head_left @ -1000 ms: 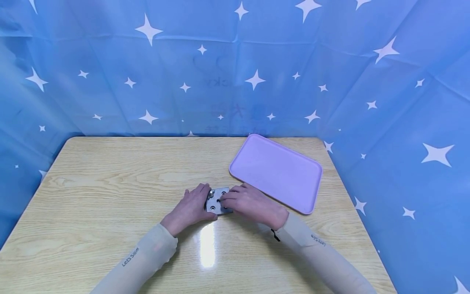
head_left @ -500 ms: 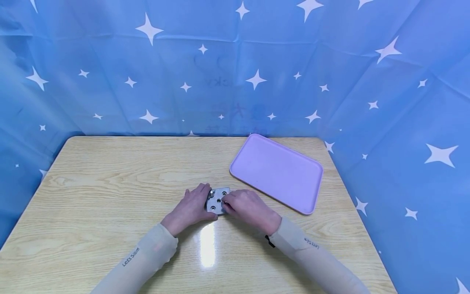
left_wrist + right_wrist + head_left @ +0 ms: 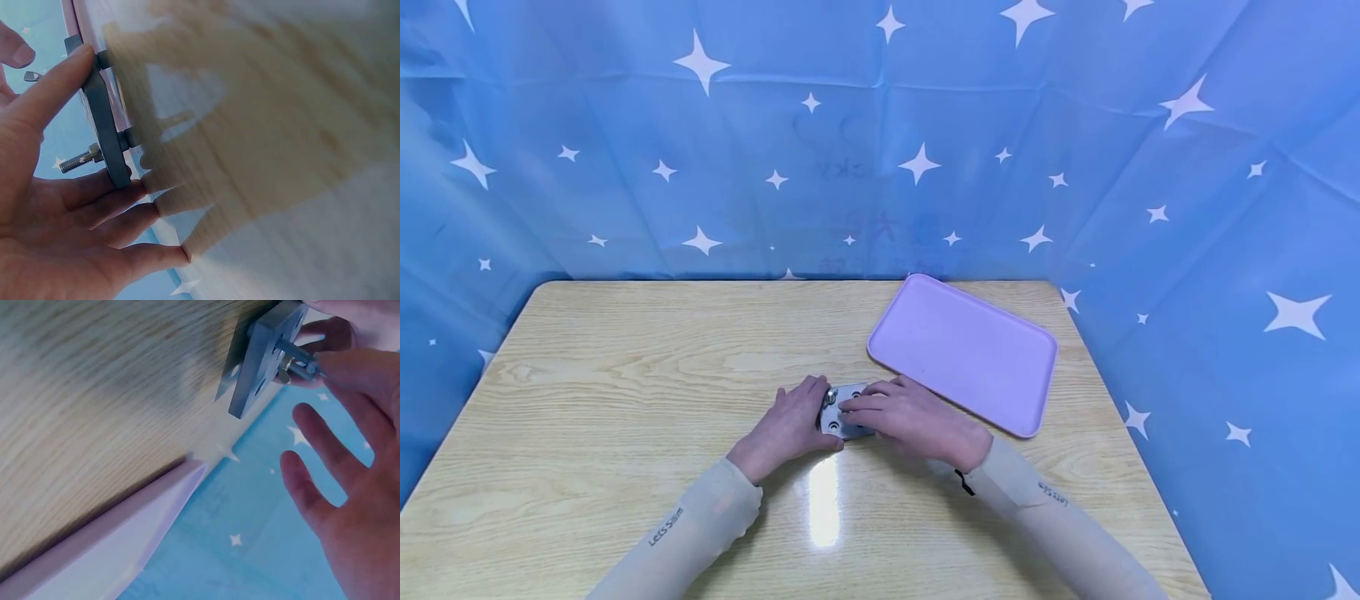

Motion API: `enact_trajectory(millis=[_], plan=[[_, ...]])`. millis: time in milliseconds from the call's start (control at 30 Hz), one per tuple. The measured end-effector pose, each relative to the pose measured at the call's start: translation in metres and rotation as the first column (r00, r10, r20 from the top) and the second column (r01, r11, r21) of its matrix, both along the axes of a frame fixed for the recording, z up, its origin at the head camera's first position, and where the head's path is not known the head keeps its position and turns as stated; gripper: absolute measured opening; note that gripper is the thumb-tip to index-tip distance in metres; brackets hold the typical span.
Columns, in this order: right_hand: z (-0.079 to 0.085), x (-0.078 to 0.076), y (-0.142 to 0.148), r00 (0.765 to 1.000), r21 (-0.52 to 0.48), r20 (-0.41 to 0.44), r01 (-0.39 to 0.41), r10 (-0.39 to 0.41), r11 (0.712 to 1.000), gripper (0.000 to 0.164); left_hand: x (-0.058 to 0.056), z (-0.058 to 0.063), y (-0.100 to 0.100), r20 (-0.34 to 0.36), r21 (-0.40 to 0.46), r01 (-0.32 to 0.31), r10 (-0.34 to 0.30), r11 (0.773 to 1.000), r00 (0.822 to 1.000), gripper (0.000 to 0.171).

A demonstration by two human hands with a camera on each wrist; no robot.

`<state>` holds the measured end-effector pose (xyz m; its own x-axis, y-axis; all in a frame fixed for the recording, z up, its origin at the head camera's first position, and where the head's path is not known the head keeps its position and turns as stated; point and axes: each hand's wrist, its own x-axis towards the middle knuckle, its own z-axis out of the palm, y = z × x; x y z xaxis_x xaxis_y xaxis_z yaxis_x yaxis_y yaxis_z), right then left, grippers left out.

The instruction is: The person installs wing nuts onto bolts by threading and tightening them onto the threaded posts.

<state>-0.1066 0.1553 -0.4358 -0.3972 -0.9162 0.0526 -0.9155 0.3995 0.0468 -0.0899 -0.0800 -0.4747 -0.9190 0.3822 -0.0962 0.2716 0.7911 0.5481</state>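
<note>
Steadying the plate (image 3: 848,428) seems to be the left hand's (image 3: 788,422) part: at the lower centre of the head view, its thumb lies along the near edge and its fingers along the far one, so the plate is gripped from two sides and its face is left free to work on. In the left wrist view the other fingertips reach down to the table (image 3: 662,350), which probably braces the hold against twisting.

The right hand (image 3: 917,421) comes in from the opposite side. At the upper right of its wrist view, thumb and a finger are closed on the top of a thin screw (image 3: 292,350), while two other fingers are spread out below, likely to keep clear of the work. The screw's lower end meets the plate's face; how deep it sits, I cannot tell. A fingertip pinch suits a part this slim.

Near the left fingers a bolt (image 3: 76,164) stands up from the plate with a nut (image 3: 95,152) at its base. Short feet (image 3: 129,137) under the plate hold it off the wood, perhaps leaving room beneath the holes.

The tray (image 3: 962,354) lies askew at right of centre, just beyond the right hand, a handy spot for that arm. A starry blue cloth (image 3: 850,125) hangs behind the table.
</note>
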Motion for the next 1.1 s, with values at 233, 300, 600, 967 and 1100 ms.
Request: enact_trajectory(millis=[233,300,600,967,1100], plan=[[0.0,-0.002,-0.001,0.996,0.03,-0.085,-0.034,0.036,0.999,0.039,0.0,0.001,0.0,0.011,-0.003,-0.007,0.007,1.0,1.0,0.091],[0.0,-0.002,-0.002,0.994,0.019,-0.103,-0.038,0.04,0.999,0.034,-0.001,0.001,0.0,0.014,-0.002,-0.009,0.009,1.0,1.0,0.091],[-0.013,0.001,-0.011,0.983,-0.124,-0.174,0.031,-0.053,0.992,0.008,-0.001,0.0,0.001,0.026,-0.001,-0.019,0.019,1.0,1.0,0.093],[-0.024,0.009,-0.022,0.979,-0.264,-0.057,0.176,-0.197,0.948,0.009,0.001,0.0,0.0,-0.014,0.014,-0.008,0.009,1.0,1.0,0.091],[-0.022,0.009,-0.018,0.978,-0.209,-0.014,0.201,-0.208,0.957,0.033,0.002,0.0,0.0,-0.024,0.023,-0.007,0.008,1.0,1.0,0.093]])
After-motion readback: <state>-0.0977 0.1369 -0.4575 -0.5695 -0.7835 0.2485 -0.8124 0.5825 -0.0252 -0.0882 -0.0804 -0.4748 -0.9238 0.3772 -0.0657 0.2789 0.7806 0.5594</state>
